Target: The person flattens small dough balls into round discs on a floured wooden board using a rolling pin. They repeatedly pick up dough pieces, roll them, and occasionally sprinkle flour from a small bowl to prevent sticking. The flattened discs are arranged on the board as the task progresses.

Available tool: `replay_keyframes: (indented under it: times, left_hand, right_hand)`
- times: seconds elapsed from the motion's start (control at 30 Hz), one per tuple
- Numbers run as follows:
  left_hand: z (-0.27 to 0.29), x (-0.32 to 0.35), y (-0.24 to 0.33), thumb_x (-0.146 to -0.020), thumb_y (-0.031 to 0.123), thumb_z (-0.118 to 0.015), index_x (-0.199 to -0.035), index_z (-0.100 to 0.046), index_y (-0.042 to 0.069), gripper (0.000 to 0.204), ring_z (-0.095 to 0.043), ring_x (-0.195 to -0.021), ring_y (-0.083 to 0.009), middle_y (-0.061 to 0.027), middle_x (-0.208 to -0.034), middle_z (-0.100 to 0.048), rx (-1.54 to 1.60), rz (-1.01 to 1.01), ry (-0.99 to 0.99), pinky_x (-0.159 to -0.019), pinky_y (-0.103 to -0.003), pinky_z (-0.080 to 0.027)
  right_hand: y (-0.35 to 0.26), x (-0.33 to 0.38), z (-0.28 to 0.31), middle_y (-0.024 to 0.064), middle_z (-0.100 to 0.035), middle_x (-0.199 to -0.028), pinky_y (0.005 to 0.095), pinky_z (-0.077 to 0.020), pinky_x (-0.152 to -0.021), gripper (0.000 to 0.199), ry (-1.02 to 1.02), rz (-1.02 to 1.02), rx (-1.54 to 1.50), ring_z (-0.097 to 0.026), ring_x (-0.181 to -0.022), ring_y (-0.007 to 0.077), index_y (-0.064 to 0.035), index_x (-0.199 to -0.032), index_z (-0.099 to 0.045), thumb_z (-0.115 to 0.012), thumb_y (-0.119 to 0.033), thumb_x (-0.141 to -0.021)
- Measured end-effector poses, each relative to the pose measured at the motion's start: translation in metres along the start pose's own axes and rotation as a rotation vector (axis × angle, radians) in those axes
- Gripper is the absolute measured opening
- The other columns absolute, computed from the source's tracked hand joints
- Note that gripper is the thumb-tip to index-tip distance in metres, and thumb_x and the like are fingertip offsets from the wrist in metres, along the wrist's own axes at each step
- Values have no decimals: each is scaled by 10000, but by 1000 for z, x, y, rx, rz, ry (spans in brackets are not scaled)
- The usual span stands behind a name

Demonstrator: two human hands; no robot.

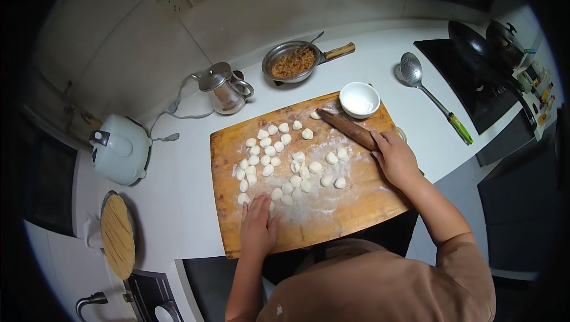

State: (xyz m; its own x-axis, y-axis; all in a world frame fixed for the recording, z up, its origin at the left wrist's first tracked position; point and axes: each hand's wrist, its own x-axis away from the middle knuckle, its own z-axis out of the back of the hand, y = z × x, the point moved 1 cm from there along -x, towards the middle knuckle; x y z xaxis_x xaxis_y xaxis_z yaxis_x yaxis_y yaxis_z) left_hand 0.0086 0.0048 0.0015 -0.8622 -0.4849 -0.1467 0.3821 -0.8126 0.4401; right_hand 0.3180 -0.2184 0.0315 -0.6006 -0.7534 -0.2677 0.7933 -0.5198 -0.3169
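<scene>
The white counter (178, 203) carries a floured wooden board (365, 203). At the board's far right, the right hand (395, 154) grips the near end of a brown rolling pin (347, 128). The left hand (259, 224), near left, is loosely spread beside small dough pieces (271, 151) covering the board's left and middle; I cannot tell whether it holds one. Spacing and flouring them should limit sticking.

My feed shows pale wall (237, 19) at eleven o'clock. White countertop (178, 173) lies at nine, grey floor (454, 203) at four.
</scene>
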Motion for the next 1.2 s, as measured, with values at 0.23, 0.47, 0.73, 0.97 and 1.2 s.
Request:
replay_keyframes:
  times: [0.23,0.47,0.73,0.97,1.2]
  left_hand:
    - [11,5,-17,-903,191,-656,-1404,-509,14,551,-389,-1425,-365,-189,-1511,-448,-132,43,95,-1200,-538,-228]
    - [17,6,-25,-933,165,-620,-1463,-432,14,582,-353,-1451,-358,-193,-1546,-405,-102,202,41,-1213,-489,-221]
    - [27,18,-28,-934,102,-582,-1367,-555,22,441,-444,-1392,-348,-192,-1468,-505,203,169,100,-1180,-437,-312]
    - [14,-63,-9,-861,196,-706,-1528,-327,66,778,-208,-1512,-375,-211,-1620,-227,-180,-54,90,-1210,-562,-172]
    - [0,-70,-10,-802,303,-779,-1524,-297,19,912,-165,-1518,-408,-242,-1629,-161,-250,-159,-85,-1198,-618,-129]
  right_hand:
    - [-17,-3,-3,180,-610,-1210,444,-501,-911,515,31,-42,77,-604,-1072,368,-7,-1372,-530,-652,-132,-887]
    - [-48,-7,-11,190,-530,-1410,469,-394,-1111,464,109,258,-23,-471,-1341,376,2,-1352,-537,-614,-152,-921]
    - [-77,-27,-18,154,-587,-1321,475,-419,-1082,447,-86,418,-344,-516,-1256,378,-51,-1301,-592,-685,-190,-887]
    - [-114,-53,-55,149,-381,-1557,494,-250,-1210,701,-112,616,-202,-266,-1484,383,-129,-1491,-429,-638,-461,-910]
    - [-108,-41,-70,126,-278,-1621,489,-226,-1222,809,-211,617,-158,-214,-1507,386,-171,-1570,-309,-621,-516,-908]
